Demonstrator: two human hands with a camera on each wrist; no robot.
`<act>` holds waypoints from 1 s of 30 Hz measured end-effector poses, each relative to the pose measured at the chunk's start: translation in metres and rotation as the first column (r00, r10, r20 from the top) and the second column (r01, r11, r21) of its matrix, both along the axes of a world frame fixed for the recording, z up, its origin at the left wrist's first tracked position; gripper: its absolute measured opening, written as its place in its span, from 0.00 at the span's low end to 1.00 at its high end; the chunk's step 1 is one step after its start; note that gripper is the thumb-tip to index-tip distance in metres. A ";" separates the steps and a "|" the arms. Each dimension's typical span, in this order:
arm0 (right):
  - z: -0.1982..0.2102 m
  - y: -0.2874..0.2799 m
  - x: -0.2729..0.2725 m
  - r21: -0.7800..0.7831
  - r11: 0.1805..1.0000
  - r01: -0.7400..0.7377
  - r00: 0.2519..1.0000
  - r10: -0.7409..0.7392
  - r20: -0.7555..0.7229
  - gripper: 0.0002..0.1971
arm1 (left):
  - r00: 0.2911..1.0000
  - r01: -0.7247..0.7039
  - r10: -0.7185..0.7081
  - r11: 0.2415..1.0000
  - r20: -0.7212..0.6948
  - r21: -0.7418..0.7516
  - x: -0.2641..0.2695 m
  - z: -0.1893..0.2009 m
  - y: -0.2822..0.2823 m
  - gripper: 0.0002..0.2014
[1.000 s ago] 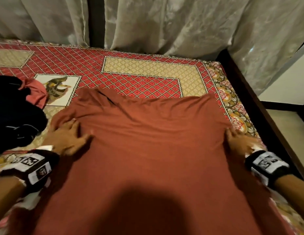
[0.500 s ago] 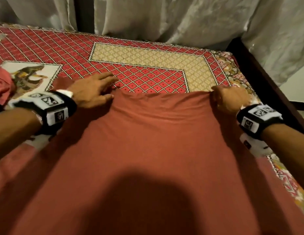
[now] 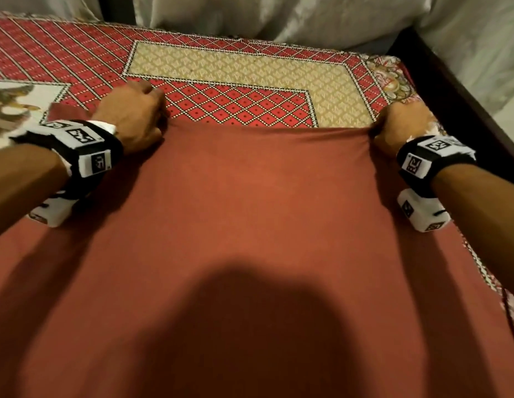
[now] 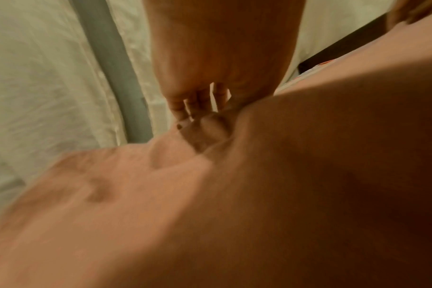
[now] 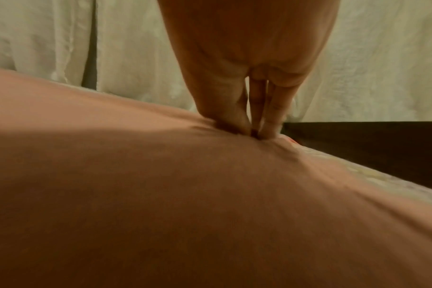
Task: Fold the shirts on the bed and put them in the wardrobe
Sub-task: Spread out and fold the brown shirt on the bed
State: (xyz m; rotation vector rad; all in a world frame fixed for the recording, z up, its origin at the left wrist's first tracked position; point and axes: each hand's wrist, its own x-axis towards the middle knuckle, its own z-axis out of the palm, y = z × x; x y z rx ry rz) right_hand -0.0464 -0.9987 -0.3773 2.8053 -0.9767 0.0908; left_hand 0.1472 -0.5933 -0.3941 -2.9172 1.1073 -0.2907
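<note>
Here, your left hand (image 3: 132,116) and right hand (image 3: 399,127) each clutch a far corner of the red shirt (image 3: 250,225), spread flat between and below both grips on the bed (image 3: 221,67), no fold visible yet and the wardrobe trip ahead.

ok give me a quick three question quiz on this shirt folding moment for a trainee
1. True or false: both hands grip the far edge of the red shirt.
2. What lies under the shirt: A) bare floor B) patterned bedspread C) wooden table?
3. What hangs behind the bed?

Key:
1. True: the left hand and the right hand each pinch a far corner.
2. B, the patterned bedspread.
3. Pale curtains.
</note>
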 end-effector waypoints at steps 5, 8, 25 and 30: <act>-0.023 0.012 -0.053 -0.100 0.889 -0.447 0.892 0.452 0.033 0.25 | 0.888 0.441 -0.445 0.895 0.114 0.066 -0.034 -0.001 0.020 0.26; -0.018 -0.012 -0.068 0.008 0.977 -0.211 0.936 0.204 -0.288 0.40 | 0.921 0.359 -0.379 0.916 0.087 0.180 -0.027 -0.017 0.050 0.32; 0.010 0.085 -0.160 0.096 0.913 -0.396 0.893 0.408 -0.192 0.32 | 0.972 -0.212 0.226 0.962 -0.063 0.170 -0.099 0.038 0.237 0.34; -0.004 0.087 -0.201 0.147 0.941 -0.305 0.831 0.339 -0.440 0.41 | 0.983 0.147 -0.117 0.963 -0.140 0.225 -0.146 0.009 0.249 0.35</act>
